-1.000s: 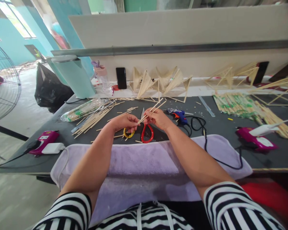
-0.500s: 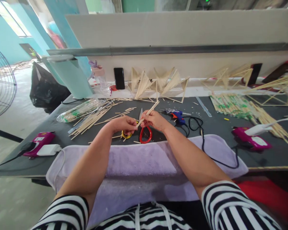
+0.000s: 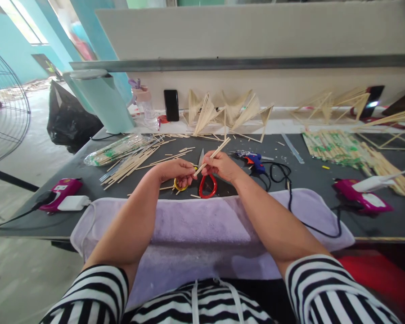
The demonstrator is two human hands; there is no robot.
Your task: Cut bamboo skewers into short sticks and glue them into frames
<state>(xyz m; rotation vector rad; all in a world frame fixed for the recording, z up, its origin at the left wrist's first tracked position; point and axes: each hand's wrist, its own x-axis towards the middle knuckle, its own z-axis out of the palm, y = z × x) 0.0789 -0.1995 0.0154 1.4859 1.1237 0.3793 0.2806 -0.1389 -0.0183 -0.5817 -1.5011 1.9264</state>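
Thin pale wooden sticks (image 3: 222,146) slant up to the right between my two hands, above the dark table. My right hand (image 3: 220,165) is closed round their middle. The fingertips of my left hand (image 3: 179,173) pinch their lower left end. Beneath my hands lie scissors with one red handle loop (image 3: 208,186) and one yellow loop (image 3: 181,184), partly covered by my left fingers. The blade points away from me. A blue glue gun (image 3: 255,163) rests to the right of my right hand.
Loose sticks (image 3: 131,165) and a plastic-wrapped bundle (image 3: 116,150) lie left. Stick frames (image 3: 207,114) and a phone (image 3: 171,105) stand at the back. A purple towel (image 3: 195,220) covers the front edge. Magenta power adapters (image 3: 62,193) sit at both sides, with a black cable at right.
The whole view has shifted slightly, so the scene sits a little further right and higher. Both hands still hold the sticks in nearly the same pose.
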